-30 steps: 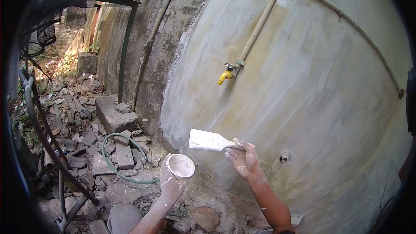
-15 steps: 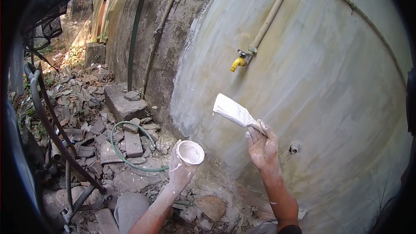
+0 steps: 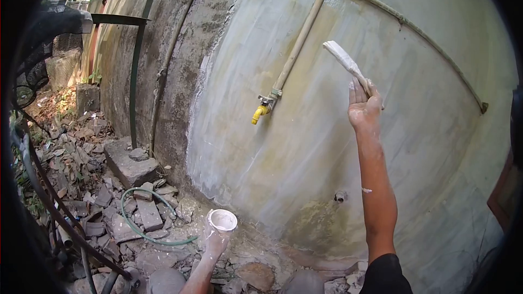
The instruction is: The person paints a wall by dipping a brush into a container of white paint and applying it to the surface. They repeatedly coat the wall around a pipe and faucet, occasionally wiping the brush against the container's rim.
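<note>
Low in the view, my left hand (image 3: 214,240) is wrapped around a small round cup of white paint (image 3: 223,220), its open top facing me. My right hand (image 3: 364,103) is raised at the right and grips a paintbrush (image 3: 344,59) by its handle. The bristles, thickly coated in white, point up and to the left, close in front of the streaky painted wall (image 3: 321,147). White smears cover both hands, and a white spot shows on my right forearm.
A yellow tap (image 3: 260,113) hangs from a pipe (image 3: 299,43) on the wall, with a pipe stub (image 3: 340,196) lower down. A green hose (image 3: 131,224) curls over broken bricks. Bent metal bars (image 3: 60,207) stand at the left near a concrete block (image 3: 129,162).
My right hand has lifted the paintbrush up and to the right, past the tap's pipe. The cup in my left hand sits lower in view, and my view has tilted up and turned right.
</note>
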Demonstrator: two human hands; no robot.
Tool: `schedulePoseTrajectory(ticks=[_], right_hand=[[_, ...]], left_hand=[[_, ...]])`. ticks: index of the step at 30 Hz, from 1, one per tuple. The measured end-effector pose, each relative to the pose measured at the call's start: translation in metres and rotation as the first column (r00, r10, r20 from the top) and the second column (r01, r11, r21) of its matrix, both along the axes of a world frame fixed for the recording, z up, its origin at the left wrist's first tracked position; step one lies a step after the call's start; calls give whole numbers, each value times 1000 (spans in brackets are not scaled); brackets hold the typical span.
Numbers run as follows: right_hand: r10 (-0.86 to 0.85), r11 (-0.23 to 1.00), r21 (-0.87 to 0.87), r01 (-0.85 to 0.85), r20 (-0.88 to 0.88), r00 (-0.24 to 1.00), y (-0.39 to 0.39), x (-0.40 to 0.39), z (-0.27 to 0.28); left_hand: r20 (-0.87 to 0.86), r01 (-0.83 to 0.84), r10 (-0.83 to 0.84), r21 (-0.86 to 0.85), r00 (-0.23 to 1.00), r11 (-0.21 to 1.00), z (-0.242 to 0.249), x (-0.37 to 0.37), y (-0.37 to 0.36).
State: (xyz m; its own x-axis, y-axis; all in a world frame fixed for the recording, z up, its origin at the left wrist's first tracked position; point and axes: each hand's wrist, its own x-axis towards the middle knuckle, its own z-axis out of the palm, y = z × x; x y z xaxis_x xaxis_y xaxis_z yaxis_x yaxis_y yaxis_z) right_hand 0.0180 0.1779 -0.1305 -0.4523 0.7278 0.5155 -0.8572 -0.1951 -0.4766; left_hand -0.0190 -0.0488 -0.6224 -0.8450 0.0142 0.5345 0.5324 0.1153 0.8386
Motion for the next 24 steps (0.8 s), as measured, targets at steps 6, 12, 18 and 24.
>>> schedulePoseTrajectory(ticks=[6,12,18,24], right_hand=[[-485,737,401,544,-246,839,11,-48,144],[-548,-757,470,454,-835,-51,1,-78,197],[-226,-961,217,170,-973,-35,10,-125,196],[-111,-988,111,109,-994,6,30,-148,134]], left_hand=[[-40,24,-23,14,999,1000,-10,-9,-7],[-83,39,-38,11,996,999,-36,-32,-33],[-96,10,-10,4,995,1000,-49,-41,-42],[-95,-16,16,4,995,1000,-48,-40,-41]])
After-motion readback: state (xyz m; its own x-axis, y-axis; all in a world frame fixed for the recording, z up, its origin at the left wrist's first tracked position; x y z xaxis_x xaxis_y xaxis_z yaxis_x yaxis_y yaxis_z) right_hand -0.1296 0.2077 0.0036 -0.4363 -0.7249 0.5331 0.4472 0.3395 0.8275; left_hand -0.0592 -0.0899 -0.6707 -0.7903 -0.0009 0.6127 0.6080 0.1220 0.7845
